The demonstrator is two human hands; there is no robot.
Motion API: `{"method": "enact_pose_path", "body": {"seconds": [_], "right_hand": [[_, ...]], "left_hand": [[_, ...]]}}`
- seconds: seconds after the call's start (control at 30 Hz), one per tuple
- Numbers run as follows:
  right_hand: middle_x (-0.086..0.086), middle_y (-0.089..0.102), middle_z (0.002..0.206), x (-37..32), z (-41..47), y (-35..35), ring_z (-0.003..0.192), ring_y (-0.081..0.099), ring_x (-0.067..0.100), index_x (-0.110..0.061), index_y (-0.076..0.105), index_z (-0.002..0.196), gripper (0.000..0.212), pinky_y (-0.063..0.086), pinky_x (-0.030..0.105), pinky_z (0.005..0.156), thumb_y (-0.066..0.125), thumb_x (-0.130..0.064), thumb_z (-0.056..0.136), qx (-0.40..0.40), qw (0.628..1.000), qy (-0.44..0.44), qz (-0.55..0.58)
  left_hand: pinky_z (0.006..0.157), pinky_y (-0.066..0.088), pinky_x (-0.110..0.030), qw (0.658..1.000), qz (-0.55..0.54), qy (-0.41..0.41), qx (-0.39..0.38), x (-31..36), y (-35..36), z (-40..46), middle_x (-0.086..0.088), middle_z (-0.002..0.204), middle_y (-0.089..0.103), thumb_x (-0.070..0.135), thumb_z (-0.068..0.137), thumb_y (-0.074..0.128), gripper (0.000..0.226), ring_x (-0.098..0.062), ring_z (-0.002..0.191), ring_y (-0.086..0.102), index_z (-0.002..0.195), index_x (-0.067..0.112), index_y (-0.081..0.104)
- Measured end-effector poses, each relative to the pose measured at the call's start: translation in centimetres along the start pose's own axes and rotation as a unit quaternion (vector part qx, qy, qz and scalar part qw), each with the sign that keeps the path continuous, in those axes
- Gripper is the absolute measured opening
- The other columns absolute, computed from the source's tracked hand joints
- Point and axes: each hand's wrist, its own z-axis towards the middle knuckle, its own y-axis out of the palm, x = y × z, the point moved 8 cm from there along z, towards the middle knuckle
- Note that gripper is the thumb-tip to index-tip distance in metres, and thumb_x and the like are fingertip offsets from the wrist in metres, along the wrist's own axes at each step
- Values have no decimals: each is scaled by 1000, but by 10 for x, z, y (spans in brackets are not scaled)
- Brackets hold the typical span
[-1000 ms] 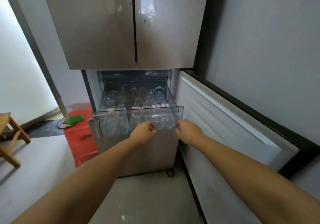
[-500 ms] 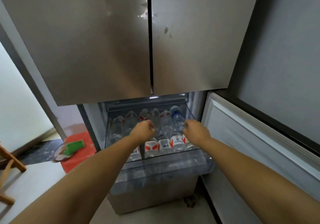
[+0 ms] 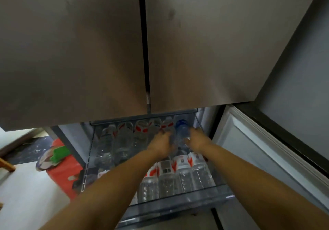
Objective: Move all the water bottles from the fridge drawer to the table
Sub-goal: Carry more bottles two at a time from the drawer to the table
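Your two bare forearms reach forward from the bottom edge into the pulled-out clear fridge drawer (image 3: 178, 206), whose front wall is the nearest part to you. Just behind that wall, under your wrists, lie water bottles (image 3: 167, 178) with red and white labels, side by side and touching.

Your left hand (image 3: 161, 145) sits further in, fingers curled down onto a clear bottle between both hands; blur hides how firmly they hold it. Your right hand (image 3: 195, 139) is just beside it, fingers bent round a blue-tinted bottle (image 3: 181, 129) whose far end sticks out beyond your fingertips.

Left of your left fingers, more clear bottles fill the drawer. Beyond your fingertips, a back row of red-labelled bottles (image 3: 142, 129) rests against the rear wall.

Well left of your hands, outside the drawer, a red stool (image 3: 62, 172) carries a green object (image 3: 59, 154). Above and beyond everything, the two closed fridge doors (image 3: 106, 51) fill the view.
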Motion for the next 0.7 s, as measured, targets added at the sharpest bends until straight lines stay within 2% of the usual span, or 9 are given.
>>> {"method": "enact_pose_path", "body": {"seconds": [0.1,0.17,0.23,0.3,0.4,0.5,0.57,0.63,0.7], "right_hand": [[20,53,130,-3,22,15,110,57,31,-6,40,140,47,47,32,78,39,-28,99,-46,999,7,10],[20,48,136,3,33,28,113,55,33,-11,27,148,57,49,35,81,36,-35,97,-68,997,31,12],[20,41,143,7,38,36,120,50,34,-17,17,152,61,48,40,91,35,-39,97,-79,996,48,15],[21,33,148,7,37,38,127,44,37,-19,4,154,68,43,43,97,37,-39,98,-80,995,61,1],[24,28,150,9,37,39,133,39,39,-18,-7,154,74,39,44,105,40,-35,99,-65,994,89,-17],[24,25,152,5,32,42,135,36,39,-18,-4,154,76,38,44,106,44,-34,98,-57,992,110,-11],[24,28,151,1,24,38,132,41,37,-17,4,153,71,41,42,103,42,-36,97,-51,991,119,-31],[22,35,147,-3,16,37,123,50,34,-13,11,153,69,46,39,95,46,-33,96,-65,988,127,-58],[19,40,144,-7,7,39,119,52,33,-9,9,152,77,48,36,90,53,-29,92,-92,984,129,-77]], "left_hand": [[97,48,-42,999,23,-11,-34,1,19,17,-17,131,51,38,84,62,61,-32,116,51,135,11,41],[104,41,-44,997,76,-18,-25,-1,29,25,-19,140,39,54,76,67,92,-35,127,40,145,12,24],[112,30,-46,993,118,-19,-14,-4,41,30,-24,151,18,58,75,68,108,-38,139,21,151,15,5],[115,22,-45,990,138,-18,2,-6,46,35,-27,155,6,52,81,66,106,-39,145,8,152,15,-3],[117,19,-44,989,146,-12,12,-6,48,38,-29,155,5,44,84,66,103,-39,146,5,152,12,-5],[115,23,-42,986,164,-1,28,0,46,29,-31,152,16,39,87,64,95,-41,142,17,151,6,2],[114,26,-40,987,159,1,33,1,43,22,-28,150,22,35,86,64,93,-39,139,24,150,6,5],[116,23,-39,988,152,7,12,0,42,11,-27,151,19,32,83,66,96,-38,140,21,151,5,4],[119,17,-39,984,177,28,5,2,39,-5,-29,153,15,32,83,65,97,-39,143,15,150,3,1]]}}
